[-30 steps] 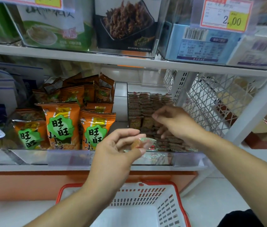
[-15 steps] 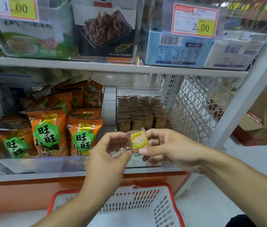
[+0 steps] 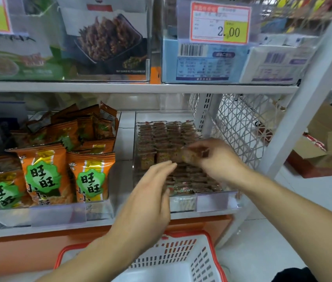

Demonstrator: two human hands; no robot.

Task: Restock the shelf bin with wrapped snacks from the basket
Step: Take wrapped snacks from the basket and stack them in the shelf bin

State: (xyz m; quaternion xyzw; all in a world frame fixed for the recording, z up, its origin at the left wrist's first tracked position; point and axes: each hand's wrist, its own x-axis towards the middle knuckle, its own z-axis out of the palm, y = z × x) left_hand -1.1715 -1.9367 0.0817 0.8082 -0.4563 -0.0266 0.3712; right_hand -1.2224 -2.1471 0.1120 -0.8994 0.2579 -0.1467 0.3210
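Note:
A clear shelf bin [image 3: 135,137] on the lower shelf holds rows of small brown wrapped snacks [image 3: 167,135]. My right hand [image 3: 216,159] reaches over the bin's middle and pinches one small wrapped snack [image 3: 189,156] at its fingertips; that snack is motion-blurred. My left hand [image 3: 150,196] hovers at the bin's front left with straight fingers and holds nothing. Below, the white basket with a red rim [image 3: 211,237] stands on the floor; I see no snacks in its visible part.
Orange snack bags [image 3: 89,176] fill the compartment left of the bin. A white wire mesh panel [image 3: 240,127] borders the bin on the right. An upper shelf [image 3: 140,87] carries boxed goods and a 2.00 price tag [image 3: 220,23]. Cardboard boxes [image 3: 323,147] sit at far right.
The wrapped snack passed from my left hand to my right. My right hand carried it forward over the bin, and my left hand let go and straightened.

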